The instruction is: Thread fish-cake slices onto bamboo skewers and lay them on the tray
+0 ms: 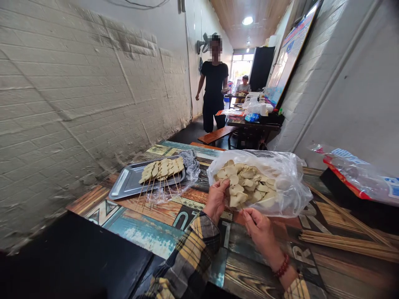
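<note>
My left hand [218, 200] is closed, thumb and fingers pinching the edge of some pale beige slices [237, 196] at the front of a clear plastic bag [288, 195]. Just to its right, my right hand [259, 229] pinches a thin wooden skewer, whose short visible part points up toward those slices. How far it runs into them is hidden. Many loose slices [255, 182] lie heaped in the open bag. Left of the hands, a metal tray [124, 182] carries several finished-looking skewers of slices [162, 169], their sticks jutting over the near rim.
Bare wooden skewers [343, 241] lie in a bundle at the right, near a black container with plastic packaging [358, 174]. Crumpled plastic [190, 166] sits beside the tray. Beyond the patterned table stand a bench [218, 135], a cluttered table and a person in black [215, 83]; another person sits farther back.
</note>
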Demonstrator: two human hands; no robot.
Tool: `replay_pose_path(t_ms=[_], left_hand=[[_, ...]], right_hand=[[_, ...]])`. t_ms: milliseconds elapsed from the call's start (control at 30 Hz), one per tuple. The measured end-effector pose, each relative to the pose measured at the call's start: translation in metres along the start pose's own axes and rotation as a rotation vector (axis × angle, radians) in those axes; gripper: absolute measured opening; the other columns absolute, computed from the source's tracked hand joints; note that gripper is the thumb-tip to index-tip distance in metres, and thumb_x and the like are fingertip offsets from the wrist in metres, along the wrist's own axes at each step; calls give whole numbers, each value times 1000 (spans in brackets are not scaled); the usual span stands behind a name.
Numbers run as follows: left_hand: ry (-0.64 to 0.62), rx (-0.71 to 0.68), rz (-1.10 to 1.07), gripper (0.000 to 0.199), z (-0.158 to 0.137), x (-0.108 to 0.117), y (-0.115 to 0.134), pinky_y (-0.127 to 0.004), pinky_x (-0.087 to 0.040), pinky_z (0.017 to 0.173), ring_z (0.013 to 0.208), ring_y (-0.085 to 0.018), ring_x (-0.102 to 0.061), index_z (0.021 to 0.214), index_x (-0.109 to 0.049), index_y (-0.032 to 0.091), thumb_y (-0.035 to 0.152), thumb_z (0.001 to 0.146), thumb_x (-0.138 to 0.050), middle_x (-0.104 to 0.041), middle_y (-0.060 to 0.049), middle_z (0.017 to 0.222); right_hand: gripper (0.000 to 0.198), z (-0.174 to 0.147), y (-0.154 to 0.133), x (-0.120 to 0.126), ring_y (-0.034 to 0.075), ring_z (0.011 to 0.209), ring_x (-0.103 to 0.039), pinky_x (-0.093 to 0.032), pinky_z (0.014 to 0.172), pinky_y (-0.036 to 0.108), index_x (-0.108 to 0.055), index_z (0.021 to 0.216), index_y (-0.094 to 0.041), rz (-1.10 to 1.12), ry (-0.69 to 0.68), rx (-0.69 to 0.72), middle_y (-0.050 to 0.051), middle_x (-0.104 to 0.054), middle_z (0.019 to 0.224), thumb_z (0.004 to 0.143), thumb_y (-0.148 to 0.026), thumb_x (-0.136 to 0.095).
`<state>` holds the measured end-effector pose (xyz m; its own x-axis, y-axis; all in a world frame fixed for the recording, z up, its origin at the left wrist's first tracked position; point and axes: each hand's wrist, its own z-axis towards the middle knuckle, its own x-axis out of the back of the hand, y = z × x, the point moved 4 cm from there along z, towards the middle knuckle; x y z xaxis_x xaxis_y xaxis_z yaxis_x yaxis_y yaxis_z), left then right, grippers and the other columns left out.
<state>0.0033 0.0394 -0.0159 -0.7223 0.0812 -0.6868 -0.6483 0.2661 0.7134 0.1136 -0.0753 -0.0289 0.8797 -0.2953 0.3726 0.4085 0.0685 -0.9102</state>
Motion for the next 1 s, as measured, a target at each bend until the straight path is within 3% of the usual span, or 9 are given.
replay_pose_path(t_ms=[133, 300, 533, 767, 1000], left_hand=[[4, 12, -15, 42, 3, 1, -1, -23, -46, 62, 62, -11, -60, 78, -67, 12, 34, 50, -89, -68, -2, 71], [-30, 26, -36, 41, 6, 3, 6, -19, -42, 51, 53, -7, -54, 83, -64, 16, 45, 60, -83, -64, 2, 67], [-93, -50, 51, 41, 6, -2, 8, -21, -47, 62, 71, -12, -63, 92, -67, 15, 44, 65, -80, -70, -3, 83], [-147, 65, 145, 37, -16, -23, -11, -20, -44, 54, 59, -9, -58, 79, -69, 15, 36, 55, -87, -67, 0, 71], [-287, 161, 217, 33, -50, -62, -31, -22, -46, 59, 64, -11, -59, 75, -70, 15, 37, 56, -86, -67, -1, 72]], right_hand=[[40, 1, 3, 3, 13, 40, -46, -36, 44, 24, -65, 82, -18, 21, 26, 12, -6, -47, 44, 88, -52, -47], [40, 0, 8, 9, 12, 39, -43, -33, 42, 23, -64, 84, -17, 101, 5, -32, -7, -44, 43, 87, -52, -47], [36, -21, 12, 20, 9, 37, -36, -27, 40, 22, -63, 82, -17, 189, -50, -83, -9, -40, 43, 87, -50, -49], [36, -61, 19, 53, 9, 38, -35, -27, 43, 23, -64, 86, -16, 161, -14, -124, -8, -39, 43, 90, -48, -47], [34, -111, 34, 85, 9, 43, -38, -29, 45, 23, -66, 82, -17, 167, 101, -188, -6, -45, 50, 87, -49, -54]])
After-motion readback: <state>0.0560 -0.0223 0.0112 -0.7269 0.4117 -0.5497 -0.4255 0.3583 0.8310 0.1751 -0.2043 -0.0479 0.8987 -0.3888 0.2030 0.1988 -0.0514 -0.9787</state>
